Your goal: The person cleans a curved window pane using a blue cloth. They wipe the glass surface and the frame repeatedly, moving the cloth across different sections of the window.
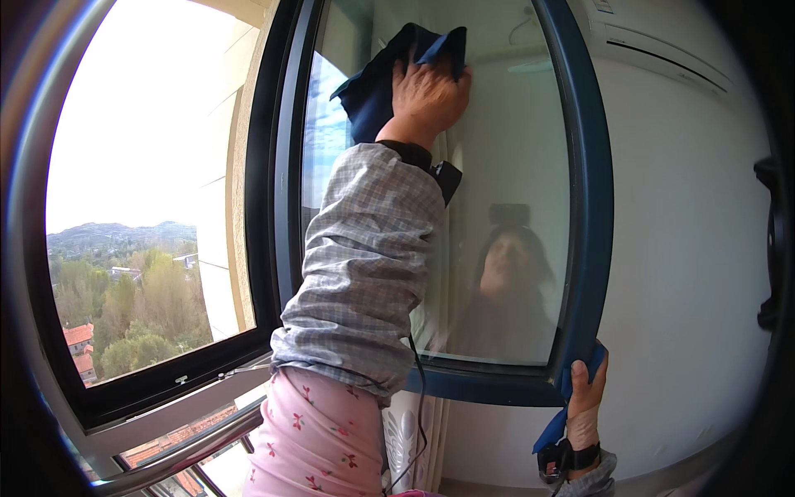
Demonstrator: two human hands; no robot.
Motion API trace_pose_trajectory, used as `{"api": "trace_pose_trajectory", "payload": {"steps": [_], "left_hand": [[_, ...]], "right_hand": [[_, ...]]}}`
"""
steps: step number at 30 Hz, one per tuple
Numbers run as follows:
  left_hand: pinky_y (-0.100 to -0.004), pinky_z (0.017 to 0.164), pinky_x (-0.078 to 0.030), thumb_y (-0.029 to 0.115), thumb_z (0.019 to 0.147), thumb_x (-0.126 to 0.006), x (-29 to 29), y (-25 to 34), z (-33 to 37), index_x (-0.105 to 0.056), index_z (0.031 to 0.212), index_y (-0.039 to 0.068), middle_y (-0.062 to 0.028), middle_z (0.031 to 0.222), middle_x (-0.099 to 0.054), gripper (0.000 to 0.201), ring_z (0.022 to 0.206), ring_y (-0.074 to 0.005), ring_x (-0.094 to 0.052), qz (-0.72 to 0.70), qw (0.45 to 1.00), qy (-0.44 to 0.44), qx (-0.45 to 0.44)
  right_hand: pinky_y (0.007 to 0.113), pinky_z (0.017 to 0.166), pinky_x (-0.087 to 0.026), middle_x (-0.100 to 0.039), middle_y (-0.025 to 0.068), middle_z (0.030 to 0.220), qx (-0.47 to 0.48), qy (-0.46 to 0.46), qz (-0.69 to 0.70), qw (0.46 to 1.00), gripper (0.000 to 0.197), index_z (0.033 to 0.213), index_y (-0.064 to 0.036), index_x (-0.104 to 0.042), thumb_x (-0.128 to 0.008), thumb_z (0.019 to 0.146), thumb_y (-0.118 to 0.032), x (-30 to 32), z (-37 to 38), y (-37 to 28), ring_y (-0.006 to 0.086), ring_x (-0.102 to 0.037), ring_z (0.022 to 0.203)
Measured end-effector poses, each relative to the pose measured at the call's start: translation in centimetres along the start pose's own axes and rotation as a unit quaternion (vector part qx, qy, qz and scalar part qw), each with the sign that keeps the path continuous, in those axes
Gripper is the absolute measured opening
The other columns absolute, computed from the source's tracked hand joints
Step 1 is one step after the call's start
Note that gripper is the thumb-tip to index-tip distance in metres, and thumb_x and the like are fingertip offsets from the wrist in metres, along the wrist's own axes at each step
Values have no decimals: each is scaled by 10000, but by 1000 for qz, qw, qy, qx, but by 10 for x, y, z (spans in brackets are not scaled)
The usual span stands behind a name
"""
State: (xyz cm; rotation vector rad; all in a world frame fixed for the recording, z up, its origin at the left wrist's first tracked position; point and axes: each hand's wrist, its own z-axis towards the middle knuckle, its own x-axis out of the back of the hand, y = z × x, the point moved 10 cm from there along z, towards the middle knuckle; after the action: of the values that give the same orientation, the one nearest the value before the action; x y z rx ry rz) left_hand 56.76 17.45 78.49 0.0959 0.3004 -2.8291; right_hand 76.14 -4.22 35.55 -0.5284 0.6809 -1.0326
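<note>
High on the pane of the window sash, my left hand [431, 95] presses a dark blue cloth [368, 95] to the glass [505, 149]. The cloth is bunched, with a fold standing up over the fingertips. At the lower right corner of the sash's dark blue frame [590, 207], my right hand [586, 393] grips the edge, thumb on the near side. Its other fingers are mostly hidden. A second blue cloth [550, 431] hangs from that hand, partly caught between palm and frame. Both wrists wear black straps with a small device.
Left of the sash is an open window gap with a black frame [166, 377], trees and hills beyond. A metal railing [186, 447] runs below it. A thin black cable [424, 398] hangs by my left arm. An air conditioner [662, 54] is on the right wall.
</note>
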Motion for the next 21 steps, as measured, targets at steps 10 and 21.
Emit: {"api": "trace_pose_trajectory", "payload": {"steps": [10, 21], "left_hand": [[-473, 1144, -358, 295, 952, -542, -30, 38, 17, -509, 1433, 110, -209, 1474, -478, 517, 1347, -412, -456, -212, 973, 38, -88], [-528, 1156, -286, 491, 981, -425, 43, -188, -50, -511, 1396, 19, -254, 1410, -536, 634, 1302, -441, -494, 12, 985, -34, 171]], "right_hand": [[326, 962, -500, -600, 123, 1226, 34, -2, -8, 999, 895, 1407, -48, -443, -729, 807, -647, 6, 11, 9, 225, -592, 1102], [310, 863, -547, -595, 110, 1183, 1, -20, 35, 999, 827, 1409, -75, -432, -716, 830, -593, 2, 11, 19, 213, -611, 1022]]}}
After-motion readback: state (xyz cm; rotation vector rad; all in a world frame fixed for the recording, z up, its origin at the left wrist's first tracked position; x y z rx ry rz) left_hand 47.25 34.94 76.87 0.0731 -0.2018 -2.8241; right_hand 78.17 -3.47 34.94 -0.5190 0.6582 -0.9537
